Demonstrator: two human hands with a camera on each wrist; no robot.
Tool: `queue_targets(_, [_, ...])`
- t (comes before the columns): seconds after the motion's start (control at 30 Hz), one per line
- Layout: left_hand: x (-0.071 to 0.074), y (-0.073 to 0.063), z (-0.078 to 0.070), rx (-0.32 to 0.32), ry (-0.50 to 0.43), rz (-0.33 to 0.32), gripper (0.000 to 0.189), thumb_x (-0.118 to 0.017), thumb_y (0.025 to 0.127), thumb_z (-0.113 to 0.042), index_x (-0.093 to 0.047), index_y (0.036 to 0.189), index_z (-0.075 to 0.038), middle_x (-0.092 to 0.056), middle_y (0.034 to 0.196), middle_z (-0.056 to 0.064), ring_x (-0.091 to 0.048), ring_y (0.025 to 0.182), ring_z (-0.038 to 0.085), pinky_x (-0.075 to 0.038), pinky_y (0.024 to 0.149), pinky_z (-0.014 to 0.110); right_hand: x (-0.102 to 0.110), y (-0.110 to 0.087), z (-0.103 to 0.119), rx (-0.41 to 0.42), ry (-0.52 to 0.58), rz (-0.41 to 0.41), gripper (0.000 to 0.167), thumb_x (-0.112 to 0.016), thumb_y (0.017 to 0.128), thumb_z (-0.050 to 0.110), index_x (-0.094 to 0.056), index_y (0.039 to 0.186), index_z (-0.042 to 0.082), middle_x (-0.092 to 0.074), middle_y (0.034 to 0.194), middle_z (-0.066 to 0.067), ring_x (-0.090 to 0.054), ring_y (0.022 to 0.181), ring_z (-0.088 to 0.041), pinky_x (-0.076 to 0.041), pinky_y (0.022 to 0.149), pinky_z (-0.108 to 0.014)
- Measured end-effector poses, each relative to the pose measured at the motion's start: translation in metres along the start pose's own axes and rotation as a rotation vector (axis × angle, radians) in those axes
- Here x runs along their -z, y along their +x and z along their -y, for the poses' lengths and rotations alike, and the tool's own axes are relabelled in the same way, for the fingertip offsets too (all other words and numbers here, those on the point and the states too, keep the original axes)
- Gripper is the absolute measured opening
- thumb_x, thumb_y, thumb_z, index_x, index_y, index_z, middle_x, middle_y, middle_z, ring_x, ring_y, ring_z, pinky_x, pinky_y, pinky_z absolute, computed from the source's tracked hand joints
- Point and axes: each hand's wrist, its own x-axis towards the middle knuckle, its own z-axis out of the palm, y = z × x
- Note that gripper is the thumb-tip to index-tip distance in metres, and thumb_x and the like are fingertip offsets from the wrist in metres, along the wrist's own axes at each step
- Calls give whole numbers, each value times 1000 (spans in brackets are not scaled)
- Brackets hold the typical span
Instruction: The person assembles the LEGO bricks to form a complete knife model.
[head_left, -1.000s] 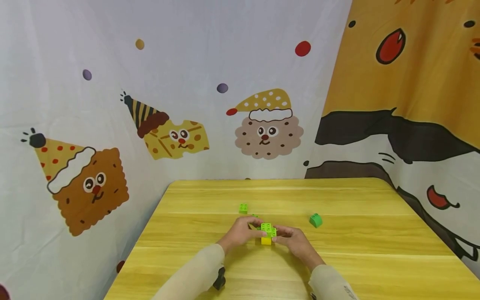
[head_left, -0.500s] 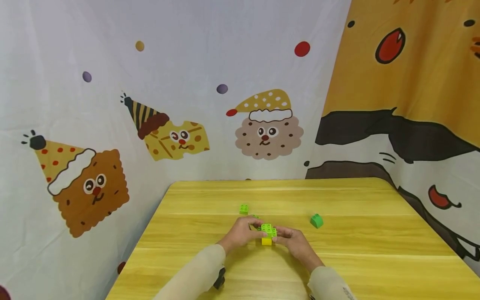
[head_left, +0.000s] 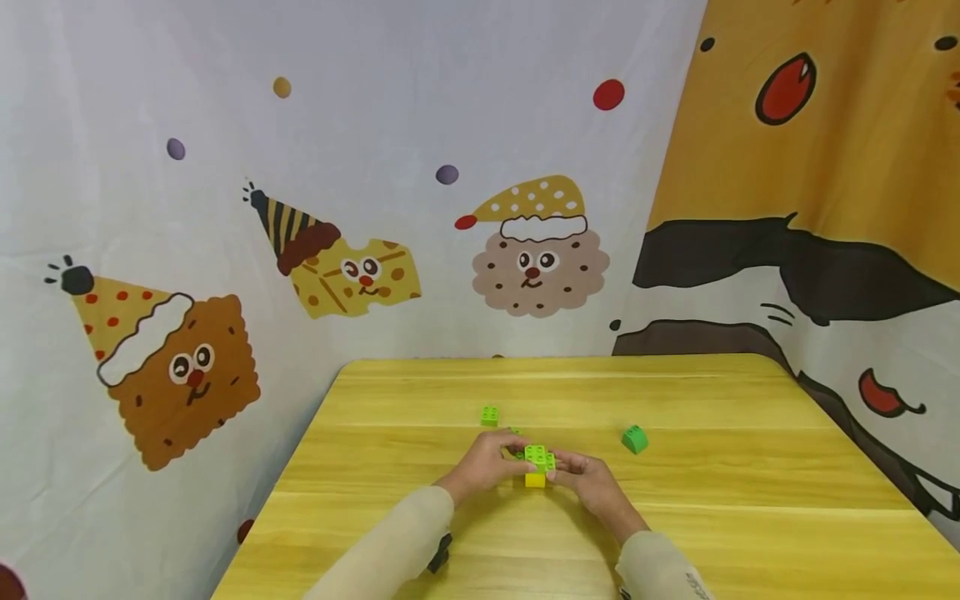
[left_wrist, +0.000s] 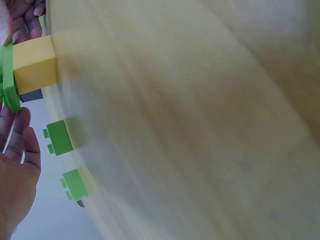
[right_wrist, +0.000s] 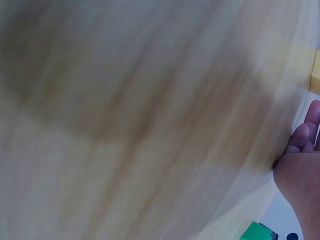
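A yellow toy building block stands on the table, with light green studded building bricks on top. Part of the green overhangs the yellow block, as the left wrist view also shows. From the left, my left hand pinches the green bricks between thumb and fingers. My right hand grips them from the right, thumb towards me. In the left wrist view, the left hand has its fingertips at the edge of the green piece. The right wrist view shows little more than the right hand and the yellow block's edge.
A light green brick lies behind my left hand, and another green brick is partly hidden by that hand in the head view. To the right is a rounded darker green brick. A patterned cloth hangs behind the wooden table.
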Motion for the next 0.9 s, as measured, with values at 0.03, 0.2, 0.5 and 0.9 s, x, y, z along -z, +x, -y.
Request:
queue_targets(0.03, [0, 0, 0, 2, -2, 2, 32, -80, 86, -28, -73, 113, -13, -63, 98, -12, -59, 93, 11, -50, 74, 24, 0, 0, 0, 1, -3, 3, 43, -77, 88, 14, -66, 127, -2, -71, 105, -8, -64, 101, -22, -47, 94, -47])
queue_targets(0.2, [3, -1, 0, 19, -28, 20, 34, -79, 86, -32, -72, 114, -14, -63, 99, -10, -60, 94, 16, -51, 74, 26, 1, 1, 0, 4, -17, 12, 45, -77, 88, 17, -65, 128, 0, -71, 105, -7, -63, 103, -23, -45, 96, -50])
queue_targets(0.5, [20, -6, 8, 125, -114, -12, 53, -69, 94, -42, -61, 135, -9, -63, 112, -3, -56, 106, 18, -50, 87, 40, 3, 5, -3, -1, -21, 3, 45, -77, 88, 16, -65, 128, 2, -70, 101, -5, -62, 98, -20, -47, 92, -45])
queue_targets(0.9, [52, 4, 40, 160, -103, -164, 51, -71, 94, -33, -60, 132, -2, -63, 115, 6, -57, 107, 24, -50, 90, 44, 2, 2, -3, -5, 1, 1, 44, -77, 87, 13, -65, 128, 0, -70, 99, -6, -63, 96, -20, -48, 90, -42])
